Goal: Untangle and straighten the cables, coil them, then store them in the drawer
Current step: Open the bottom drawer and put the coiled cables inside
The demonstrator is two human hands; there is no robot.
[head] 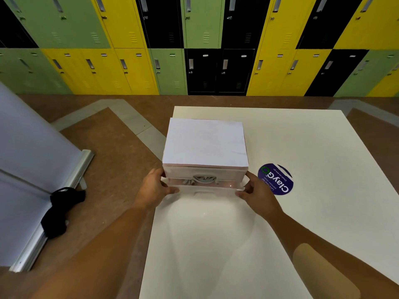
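A small white drawer box point(205, 143) stands on the white table point(302, 147). Its clear plastic drawer point(205, 187) is pulled out a little way at the front. Through the narrow gap I see coiled white cables point(204, 179) lying inside. My left hand point(154, 188) grips the drawer's left front corner, thumb on the front edge. My right hand point(254, 193) pinches the right front corner the same way. Both forearms reach in from the bottom of the view.
A round purple sticker point(278, 180) lies on the table right of the box. Left of the table, on the brown floor, stands a rolled banner base point(54, 201) with a black strap point(60, 210). Green, yellow and black lockers point(194, 50) line the far wall.
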